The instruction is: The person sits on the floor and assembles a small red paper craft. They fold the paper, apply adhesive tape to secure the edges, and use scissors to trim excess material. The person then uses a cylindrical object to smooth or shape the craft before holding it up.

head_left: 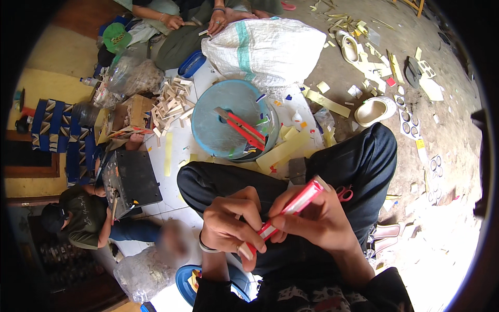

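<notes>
- Red strip (293, 204): slim, red-faced with a pale band, bare wood colour at both ends; held in both hands above the seated person's lap, tilted, its upper end toward the right.
- Left hand (231, 221): fingers curled and drawn together, pinching the strip near its lower end; that end projects past the fingers.
- Right hand (317, 221): thumb laid across the strip, pinching it against the bent fingers; upper end of the strip lies over this hand.
- Round blue tub (208, 114): stands in front of the person's knees, on the white tiled floor (170, 195).
- Red cutter (244, 130): lies on the tub's top, blade near the middle, handle reaching toward the near right rim.
- Yellow paper strip (283, 153): on the floor, just beside the tub's near right edge.
- Pink-handled scissors (340, 198): near the right hand, partly hidden.
- Wooden pieces (174, 101): heaped loosely to the left of the tub's rim.
- White sack (275, 49): beyond the tub's far edge, a green stripe across it.
- Co-worker's hands (217, 22): beside the sack's far left corner; exact finger state cannot be told.
</notes>
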Demonstrator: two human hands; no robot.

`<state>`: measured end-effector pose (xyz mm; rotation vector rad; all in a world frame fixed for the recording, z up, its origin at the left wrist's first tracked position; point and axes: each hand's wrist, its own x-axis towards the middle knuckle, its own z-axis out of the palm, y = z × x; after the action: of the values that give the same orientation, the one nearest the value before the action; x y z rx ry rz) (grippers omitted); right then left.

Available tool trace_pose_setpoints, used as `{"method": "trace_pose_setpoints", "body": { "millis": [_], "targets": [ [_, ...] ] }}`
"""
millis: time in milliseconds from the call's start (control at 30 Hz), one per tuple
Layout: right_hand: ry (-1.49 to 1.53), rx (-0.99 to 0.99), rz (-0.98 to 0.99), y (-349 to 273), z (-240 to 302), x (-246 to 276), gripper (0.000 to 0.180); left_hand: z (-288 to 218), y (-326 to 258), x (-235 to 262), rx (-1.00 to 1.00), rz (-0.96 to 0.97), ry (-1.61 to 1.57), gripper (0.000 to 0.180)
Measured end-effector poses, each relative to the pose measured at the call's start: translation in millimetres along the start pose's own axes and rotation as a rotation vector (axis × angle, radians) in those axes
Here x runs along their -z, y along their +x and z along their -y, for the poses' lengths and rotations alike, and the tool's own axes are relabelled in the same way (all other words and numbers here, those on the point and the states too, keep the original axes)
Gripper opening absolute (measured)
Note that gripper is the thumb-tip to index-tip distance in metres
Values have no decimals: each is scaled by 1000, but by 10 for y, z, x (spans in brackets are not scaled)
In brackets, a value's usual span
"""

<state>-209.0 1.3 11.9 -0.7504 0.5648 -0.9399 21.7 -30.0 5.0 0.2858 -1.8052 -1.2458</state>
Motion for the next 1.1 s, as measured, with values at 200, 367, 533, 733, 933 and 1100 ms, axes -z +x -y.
{"method": "trace_pose_setpoints", "body": {
  "millis": [200,367,533,733,933,1100],
  "targets": [
    [306,-226,-165,154,-196,168,25,84,-164,-273,325,-425,-47,24],
    [425,-254,-234,186,-367,241,28,143,-275,-441,434,-739,-243,22],
    [334,-246,-254,174,-430,324,28,76,-239,-404,533,-691,-178,15],
    [328,-269,-280,178,-527,395,27,31,-139,-443,685,-630,-137,10],
    [222,-136,-378,163,-615,361,34,222,-216,-502,762,-796,-485,15],
    [260,51,-433,184,-754,348,39,319,-197,-606,681,-994,-999,18]
  ]
}}
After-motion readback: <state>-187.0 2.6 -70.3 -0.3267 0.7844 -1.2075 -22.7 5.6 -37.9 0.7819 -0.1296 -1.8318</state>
